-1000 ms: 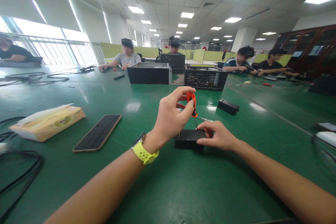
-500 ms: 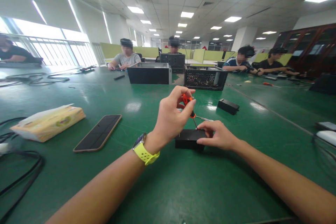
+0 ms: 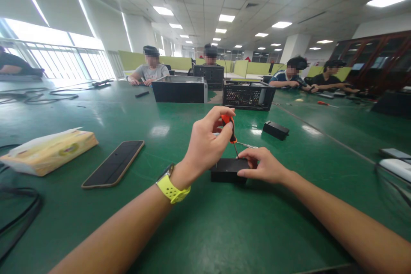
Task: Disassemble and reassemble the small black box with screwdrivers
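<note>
My left hand (image 3: 207,137), with a yellow-green watch strap at the wrist, is closed around the orange and black handle of a screwdriver (image 3: 233,135). The screwdriver stands nearly upright, its shaft running down to the top of a black rectangular box (image 3: 227,174). Its tip meets the box near the back right; the exact contact spot is too small to make out. My right hand (image 3: 263,165) grips the box's right end between thumb and fingers. Behind the hands lies a thin metal tool (image 3: 247,145), partly hidden.
Another black box (image 3: 276,130) lies back right. A phone (image 3: 114,164) and a tissue pack (image 3: 51,150) are at left, with black cables (image 3: 22,209). Computer cases (image 3: 180,90) stand farther back on the green table (image 3: 205,231). Several people sit across; an orange-handled screwdriver (image 3: 324,103) lies far right.
The whole view has shifted slightly, so things appear a little farther left. The screwdriver stands a bit more upright in my left hand. My right hand keeps its hold on the box.
</note>
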A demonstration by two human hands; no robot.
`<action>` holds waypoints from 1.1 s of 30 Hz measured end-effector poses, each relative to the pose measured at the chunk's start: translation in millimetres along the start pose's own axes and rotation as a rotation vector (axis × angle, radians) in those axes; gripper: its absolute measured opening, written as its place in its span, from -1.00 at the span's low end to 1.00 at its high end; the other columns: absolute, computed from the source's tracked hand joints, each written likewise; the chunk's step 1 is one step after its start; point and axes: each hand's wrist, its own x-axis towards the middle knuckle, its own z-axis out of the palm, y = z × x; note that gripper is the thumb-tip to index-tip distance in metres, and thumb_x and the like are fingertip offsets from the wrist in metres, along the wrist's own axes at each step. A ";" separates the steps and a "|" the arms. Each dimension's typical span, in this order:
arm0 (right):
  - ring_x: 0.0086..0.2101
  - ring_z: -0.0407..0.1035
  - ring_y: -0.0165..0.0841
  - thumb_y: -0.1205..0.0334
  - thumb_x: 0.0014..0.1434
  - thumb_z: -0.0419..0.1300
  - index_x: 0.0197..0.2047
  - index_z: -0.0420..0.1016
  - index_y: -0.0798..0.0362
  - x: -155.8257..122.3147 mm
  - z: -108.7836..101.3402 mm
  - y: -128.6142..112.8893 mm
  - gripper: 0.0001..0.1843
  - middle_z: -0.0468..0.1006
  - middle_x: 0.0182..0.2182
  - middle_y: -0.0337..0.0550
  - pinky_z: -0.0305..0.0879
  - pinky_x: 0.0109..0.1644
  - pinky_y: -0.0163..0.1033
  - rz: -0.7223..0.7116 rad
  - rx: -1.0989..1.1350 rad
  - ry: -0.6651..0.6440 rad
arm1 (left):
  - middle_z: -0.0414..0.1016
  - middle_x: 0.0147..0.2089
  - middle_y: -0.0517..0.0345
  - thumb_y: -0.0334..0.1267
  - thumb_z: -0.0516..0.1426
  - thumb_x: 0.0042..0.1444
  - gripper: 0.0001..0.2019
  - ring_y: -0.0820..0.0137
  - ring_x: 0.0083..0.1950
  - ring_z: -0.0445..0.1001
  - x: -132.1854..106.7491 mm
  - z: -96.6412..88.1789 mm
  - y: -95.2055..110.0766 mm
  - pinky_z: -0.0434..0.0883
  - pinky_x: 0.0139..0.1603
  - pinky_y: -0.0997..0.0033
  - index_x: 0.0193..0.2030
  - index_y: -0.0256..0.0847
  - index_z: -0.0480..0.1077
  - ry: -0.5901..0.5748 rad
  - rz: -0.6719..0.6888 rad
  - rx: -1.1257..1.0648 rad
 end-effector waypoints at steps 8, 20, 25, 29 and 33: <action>-0.57 0.22 -0.45 -0.10 0.01 0.32 -0.19 0.52 0.12 -0.5 0.1 -0.8 -0.54 0.34 -0.61 -0.32 0.14 -0.46 -0.34 -0.012 -0.007 -0.006 | 0.50 -0.22 0.16 -0.36 0.16 0.12 -0.83 0.50 -0.35 0.53 -3.1 0.8 4.1 0.53 -0.35 0.53 -0.34 -0.21 0.18 -0.019 0.007 -0.008; -0.57 0.23 -0.44 -0.11 0.00 0.32 -0.19 0.53 0.11 -0.2 -0.4 -1.8 -0.54 0.36 -0.61 -0.31 0.15 -0.46 -0.34 -0.015 -0.025 -0.003 | 0.43 -0.14 0.11 -0.35 0.16 0.13 -0.84 0.41 -0.14 0.54 -6.2 3.7 -3.2 0.56 -0.19 0.46 -0.15 -0.19 0.30 -0.015 0.000 -0.076; -0.57 0.23 -0.44 -0.12 0.00 0.32 -0.20 0.53 0.11 -0.5 -0.2 -1.0 -0.53 0.36 -0.60 -0.31 0.15 -0.46 -0.33 -0.012 -0.025 -0.004 | 0.50 -0.08 0.09 -0.39 0.16 0.11 -0.75 0.42 -0.15 0.53 -5.0 2.0 -0.8 0.54 -0.24 0.50 -0.06 -0.18 0.30 -0.001 0.030 -0.010; -0.57 0.23 -0.44 -0.11 0.01 0.32 -0.19 0.52 0.12 -0.9 0.2 -1.8 -0.53 0.35 -0.60 -0.31 0.14 -0.46 -0.33 -0.007 -0.024 -0.002 | 0.48 0.00 0.06 -0.43 0.14 0.10 -0.72 0.42 -0.11 0.52 -4.9 1.2 0.7 0.54 -0.25 0.53 -0.03 -0.18 0.31 -0.019 0.013 -0.020; -0.57 0.23 -0.44 -0.10 0.01 0.32 -0.20 0.52 0.12 -0.4 0.4 -3.1 -0.54 0.34 -0.61 -0.32 0.14 -0.46 -0.33 -0.004 -0.021 -0.008 | 0.47 -0.02 0.08 -0.40 0.15 0.09 -0.69 0.41 -0.11 0.51 -5.9 1.8 2.0 0.55 -0.23 0.51 0.00 -0.16 0.37 -0.024 0.020 0.032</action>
